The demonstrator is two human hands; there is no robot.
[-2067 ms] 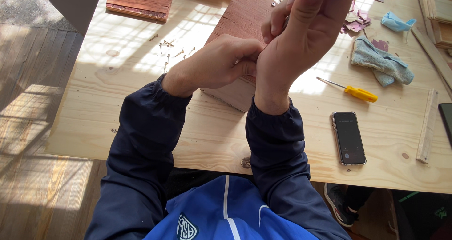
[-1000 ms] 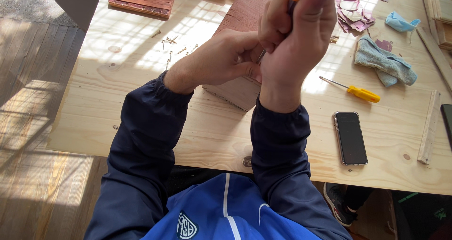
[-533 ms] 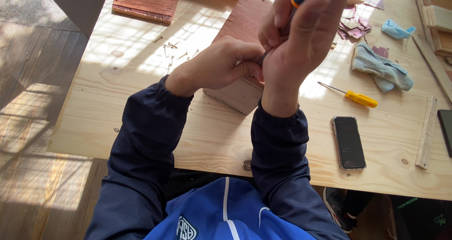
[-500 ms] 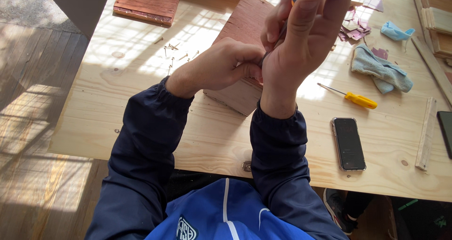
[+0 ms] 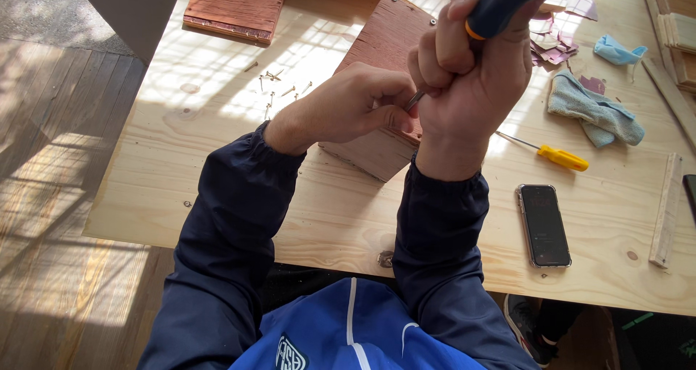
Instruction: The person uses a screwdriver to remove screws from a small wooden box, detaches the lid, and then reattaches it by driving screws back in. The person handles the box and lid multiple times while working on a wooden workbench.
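My right hand [image 5: 471, 72] is closed around the dark handle of a screwdriver [image 5: 500, 3] with an orange ring, held upright over a reddish-brown wooden box [image 5: 380, 51] on the pale wooden table [image 5: 217, 167]. The metal shaft runs down into the fingers of my left hand [image 5: 355, 105], which pinch it near the tip at the box's near edge. The tip and whatever it touches are hidden by my fingers.
Loose screws [image 5: 279, 87] lie left of the box. A yellow-handled screwdriver [image 5: 551, 154], a dark phone [image 5: 544, 225], a blue-grey cloth [image 5: 594, 109], sandpaper scraps [image 5: 551, 40] and a wood strip [image 5: 665, 210] lie to the right. A reddish board [image 5: 235, 7] is at the far left.
My right hand has shifted its grip and turned a little on the screwdriver handle, which now shows more. My left hand stays pinched at the shaft on the box edge.
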